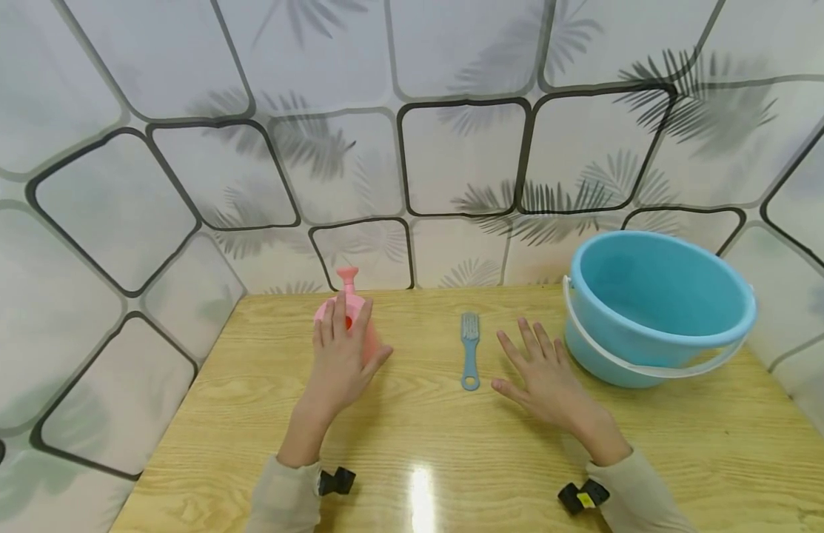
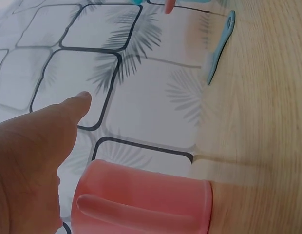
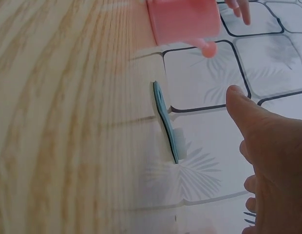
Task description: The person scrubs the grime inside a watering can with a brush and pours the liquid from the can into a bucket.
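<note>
A pink watering can [image 2: 141,195] with a handle along its side stands at the left of the table, its spout toward the back wall. My left hand [image 1: 341,363] is over the can with fingers straight and thumb spread, partly hiding it in the head view. Right of centre lies a blue-grey brush [image 1: 470,352], bristle end toward the wall and holed handle end toward me. My right hand [image 1: 548,381], fingers spread and nothing held, hovers between the brush and a light blue bucket [image 1: 625,355] with a white handle lowered across its front.
The wooden table [image 1: 398,422] runs back to a wall [image 1: 465,163] covered with stone-outline and leaf patterns, which also closes in both sides. A small dark device [image 1: 336,481] sits at the left wrist, and another device [image 1: 583,497] at the right.
</note>
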Demonstrator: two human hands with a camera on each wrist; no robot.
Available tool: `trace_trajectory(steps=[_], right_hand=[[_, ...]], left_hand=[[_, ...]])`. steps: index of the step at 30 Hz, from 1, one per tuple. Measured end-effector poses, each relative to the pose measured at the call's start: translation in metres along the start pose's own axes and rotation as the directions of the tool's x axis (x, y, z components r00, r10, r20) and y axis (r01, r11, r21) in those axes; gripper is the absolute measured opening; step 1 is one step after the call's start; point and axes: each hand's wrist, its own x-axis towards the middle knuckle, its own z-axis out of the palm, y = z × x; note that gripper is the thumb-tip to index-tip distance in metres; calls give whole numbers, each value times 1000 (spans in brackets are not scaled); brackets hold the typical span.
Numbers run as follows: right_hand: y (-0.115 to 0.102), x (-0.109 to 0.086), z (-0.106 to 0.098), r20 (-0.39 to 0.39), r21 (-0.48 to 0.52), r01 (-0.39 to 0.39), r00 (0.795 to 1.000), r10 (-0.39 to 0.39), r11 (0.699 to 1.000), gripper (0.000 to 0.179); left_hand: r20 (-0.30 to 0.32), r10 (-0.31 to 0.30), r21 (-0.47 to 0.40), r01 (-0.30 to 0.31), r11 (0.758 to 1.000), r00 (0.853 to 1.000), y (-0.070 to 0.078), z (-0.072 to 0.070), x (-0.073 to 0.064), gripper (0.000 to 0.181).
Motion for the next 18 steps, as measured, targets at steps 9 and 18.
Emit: trace_trajectory(steps=[9, 18], right_hand=[[2, 0, 2, 3, 5, -13, 1000, 13, 1000, 80], [4, 0, 3, 12, 19, -24, 1000, 24, 1000, 81]], left_hand=[[-178, -43, -37, 37, 999, 983, -7, 6, -1, 86], [-139, -369, -205, 338, 919, 919, -5, 5, 0, 97]])
